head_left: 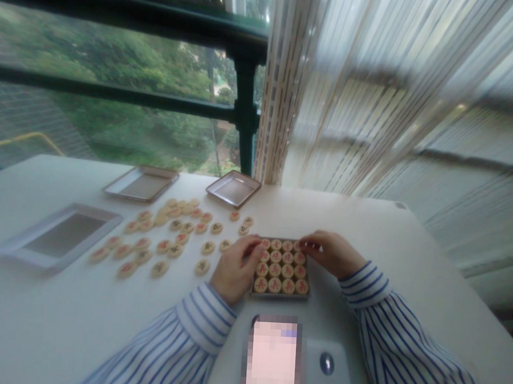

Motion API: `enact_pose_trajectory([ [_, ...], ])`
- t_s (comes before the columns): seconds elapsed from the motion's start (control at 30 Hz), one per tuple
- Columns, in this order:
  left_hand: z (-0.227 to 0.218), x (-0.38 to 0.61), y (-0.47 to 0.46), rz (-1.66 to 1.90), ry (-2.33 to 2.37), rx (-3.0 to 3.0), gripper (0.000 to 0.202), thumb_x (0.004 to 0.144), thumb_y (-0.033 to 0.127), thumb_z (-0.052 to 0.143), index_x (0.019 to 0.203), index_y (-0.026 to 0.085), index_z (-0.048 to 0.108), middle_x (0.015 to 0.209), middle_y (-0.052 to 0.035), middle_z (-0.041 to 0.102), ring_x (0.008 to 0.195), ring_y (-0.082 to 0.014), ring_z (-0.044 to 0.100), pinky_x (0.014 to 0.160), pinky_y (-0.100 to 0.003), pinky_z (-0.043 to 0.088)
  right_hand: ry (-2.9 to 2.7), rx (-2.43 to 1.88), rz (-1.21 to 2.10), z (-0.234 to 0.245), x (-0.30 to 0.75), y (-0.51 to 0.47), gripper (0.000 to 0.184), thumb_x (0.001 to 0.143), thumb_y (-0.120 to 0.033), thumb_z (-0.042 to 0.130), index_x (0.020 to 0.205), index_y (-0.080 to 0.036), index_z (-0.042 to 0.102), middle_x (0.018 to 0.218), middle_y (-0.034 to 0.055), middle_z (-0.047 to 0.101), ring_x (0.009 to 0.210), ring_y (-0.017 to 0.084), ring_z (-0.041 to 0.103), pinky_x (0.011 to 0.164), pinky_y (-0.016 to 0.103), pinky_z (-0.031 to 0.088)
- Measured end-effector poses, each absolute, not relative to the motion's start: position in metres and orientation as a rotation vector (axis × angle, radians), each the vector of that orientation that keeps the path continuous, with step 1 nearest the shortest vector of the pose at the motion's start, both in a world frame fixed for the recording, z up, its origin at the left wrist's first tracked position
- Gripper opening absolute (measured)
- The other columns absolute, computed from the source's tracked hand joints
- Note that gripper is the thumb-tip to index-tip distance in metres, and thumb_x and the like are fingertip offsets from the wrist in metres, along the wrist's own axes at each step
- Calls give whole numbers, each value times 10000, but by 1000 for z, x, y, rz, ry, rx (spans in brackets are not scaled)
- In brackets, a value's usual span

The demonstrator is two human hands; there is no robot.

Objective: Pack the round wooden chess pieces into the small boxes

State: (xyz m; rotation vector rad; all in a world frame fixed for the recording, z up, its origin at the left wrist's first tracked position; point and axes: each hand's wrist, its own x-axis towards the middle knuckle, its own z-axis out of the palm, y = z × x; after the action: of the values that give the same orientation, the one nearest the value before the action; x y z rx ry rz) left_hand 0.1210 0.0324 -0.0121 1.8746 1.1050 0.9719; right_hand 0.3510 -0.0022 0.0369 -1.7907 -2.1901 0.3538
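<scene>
Near the middle of the white table (408, 246), a shallow square box (279, 296) lies between the two hands, with tabletop stretching from it to the slanting right edge. On its other side, loose pieces (202, 266) are scattered, which narrows the room to the left; nearer the person, a pixelated oblong (273, 359) and a pale container (342, 368) with a dark oval on it stand close to the box. The left hand (235, 265) is at the box's upper left corner, fingers bent and thumb along the side; whether it grips the box or a piece cannot be told. The right hand (328, 250) reaches the upper right corner, its fingertips at the corner piece and a small gap showing between the fingers; whether they pinch it cannot be told either. Inside the box, round red-marked pieces (287, 271) fill four rows of four. Among the loose ones, some marks are red, others dark. Two trays (234, 188) rest toward the far edge and a pale-rimmed tray (71, 234) lies at the left. Beyond are a green railing (246, 94), leafy trees (158, 106) and, at the right, a striped sheer curtain (373, 106).
</scene>
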Motion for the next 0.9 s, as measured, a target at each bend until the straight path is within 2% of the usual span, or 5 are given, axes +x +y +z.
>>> enact_pose_trajectory([
  [0.37,-11,121,33,982,1091,1884,297,803,349,436,1004,178,572,1114,-82,570,1000,-192,546,879,-372,438,-2168,-1770,391,40,349,-3,202,800,-323,491,904,-247,646,748,12,610,644,108,538,633,231,402],
  [0.9,-10,121,32,977,1102,1907,291,811,355,433,999,181,571,1125,-74,570,1002,-183,549,882,-341,433,-2176,-1798,371,38,349,-3,208,806,-301,475,922,-258,642,771,20,605,674,119,535,633,233,399],
])
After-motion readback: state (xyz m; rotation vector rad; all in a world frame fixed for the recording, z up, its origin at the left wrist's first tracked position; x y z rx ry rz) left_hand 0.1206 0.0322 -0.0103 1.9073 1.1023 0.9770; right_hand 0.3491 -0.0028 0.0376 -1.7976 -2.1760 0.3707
